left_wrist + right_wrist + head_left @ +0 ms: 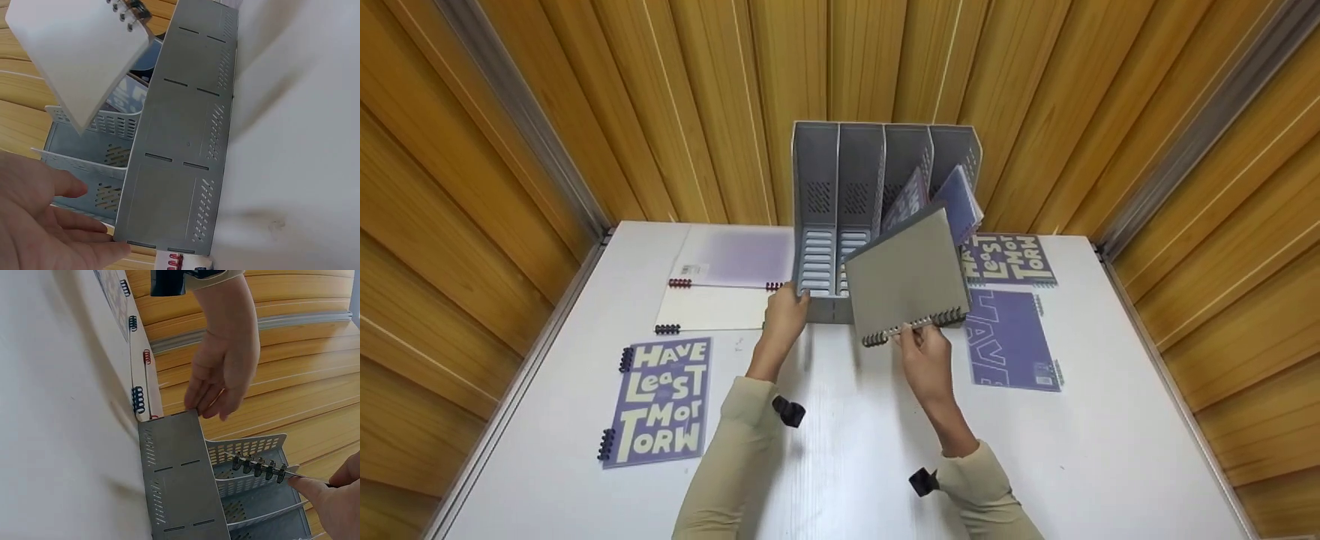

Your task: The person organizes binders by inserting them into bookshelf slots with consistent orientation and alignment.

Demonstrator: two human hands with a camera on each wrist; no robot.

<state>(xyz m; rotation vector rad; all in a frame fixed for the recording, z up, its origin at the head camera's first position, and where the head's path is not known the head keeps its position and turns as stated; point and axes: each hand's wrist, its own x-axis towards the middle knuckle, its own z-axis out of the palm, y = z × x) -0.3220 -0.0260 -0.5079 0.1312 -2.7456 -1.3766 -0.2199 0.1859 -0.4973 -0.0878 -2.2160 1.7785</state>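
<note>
A grey magazine file rack [822,309] with several upright compartments stands at the back of the table. My right hand [928,357] pinches a spiral notebook [911,270] by its black-coil edge, its plain beige side facing me. The notebook is tilted over the front of the rack, covering part of the right compartments. At the rack's front left corner, my left hand [784,315] touches the edge with fairly straight fingers, also seen in the left wrist view as the left hand [50,225]. A purple lettered notebook [910,199] and a blue-purple notebook [958,201] lean inside the rack.
Left of the rack lie a red-coil notebook [742,255] and a cream notebook [712,309], overlapping. A lettered purple notebook [660,401] lies nearer on the left. On the right are another lettered notebook [1016,259] and a purple notebook [1014,339]. Wood-pattern walls [720,112] enclose the table.
</note>
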